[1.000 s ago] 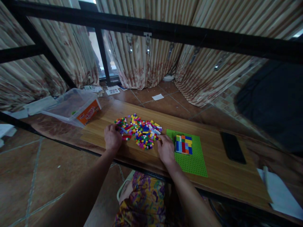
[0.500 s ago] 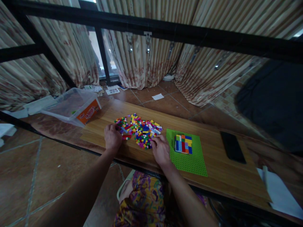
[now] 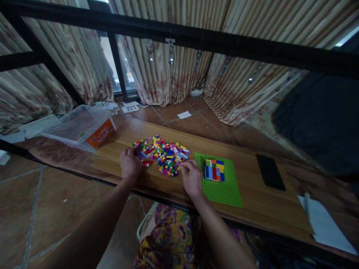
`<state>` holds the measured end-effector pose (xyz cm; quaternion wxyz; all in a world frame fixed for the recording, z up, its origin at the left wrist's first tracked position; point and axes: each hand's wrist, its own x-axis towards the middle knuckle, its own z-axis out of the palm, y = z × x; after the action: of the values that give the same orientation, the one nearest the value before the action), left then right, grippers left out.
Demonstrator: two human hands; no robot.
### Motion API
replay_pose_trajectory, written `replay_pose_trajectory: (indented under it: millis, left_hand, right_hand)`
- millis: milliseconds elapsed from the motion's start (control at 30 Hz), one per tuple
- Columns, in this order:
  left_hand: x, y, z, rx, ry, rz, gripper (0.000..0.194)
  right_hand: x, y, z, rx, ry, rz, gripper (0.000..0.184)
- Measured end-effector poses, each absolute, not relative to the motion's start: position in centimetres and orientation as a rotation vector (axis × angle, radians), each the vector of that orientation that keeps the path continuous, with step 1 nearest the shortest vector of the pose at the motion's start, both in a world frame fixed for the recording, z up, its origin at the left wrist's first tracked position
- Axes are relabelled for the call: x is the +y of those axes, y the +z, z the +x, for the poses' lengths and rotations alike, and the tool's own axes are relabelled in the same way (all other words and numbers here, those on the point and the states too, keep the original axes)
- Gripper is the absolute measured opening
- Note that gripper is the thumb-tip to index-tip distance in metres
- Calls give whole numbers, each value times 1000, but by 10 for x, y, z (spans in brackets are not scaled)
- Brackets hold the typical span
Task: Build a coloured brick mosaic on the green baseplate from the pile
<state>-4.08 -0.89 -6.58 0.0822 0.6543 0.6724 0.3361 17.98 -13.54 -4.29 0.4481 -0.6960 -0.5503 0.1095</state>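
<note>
A loose pile of small coloured toy bricks (image 3: 168, 153) is spread over the wooden board. My left hand (image 3: 131, 163) rests at the pile's left edge, fingers curled in among the bricks; its fingertips are partly hidden, and I cannot make out what is in them. At the right edge of the pile is my right hand (image 3: 192, 176), thumb and forefinger pinched together; anything between them is too small to name. Just right of that hand lies a green baseplate (image 3: 221, 194), with a block of multicoloured bricks (image 3: 214, 170) built on its upper part.
A clear plastic tub (image 3: 80, 127) with an orange label stands at the board's left end. A black phone (image 3: 270, 172) lies toward the right of the wooden board (image 3: 252, 201). White paper (image 3: 327, 224) sits at the right end. A dark metal rail (image 3: 179, 31) crosses above.
The whole view has shifted slightly, so things appear a little further left. My right hand has drawn slightly away from the bricks toward the baseplate; my left hand stays at the pile's left edge.
</note>
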Motion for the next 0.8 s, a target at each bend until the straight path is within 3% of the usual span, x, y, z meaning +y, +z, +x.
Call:
replay_pose_trajectory:
  millis: [233, 400, 800]
  left_hand:
    - [-10, -64, -40, 2011, 987, 1976, 31]
    - [-10, -63, -40, 2016, 975, 1985, 33]
    - [-11, -62, -40, 2049, 933, 1985, 35]
  right_hand:
    - [-146, -15, 260, -1320, 87, -1801, 27]
    - [-138, -20, 321, -1375, 254, -1931, 28]
    - [-131, -5, 326, -1520, 443, -2106, 19]
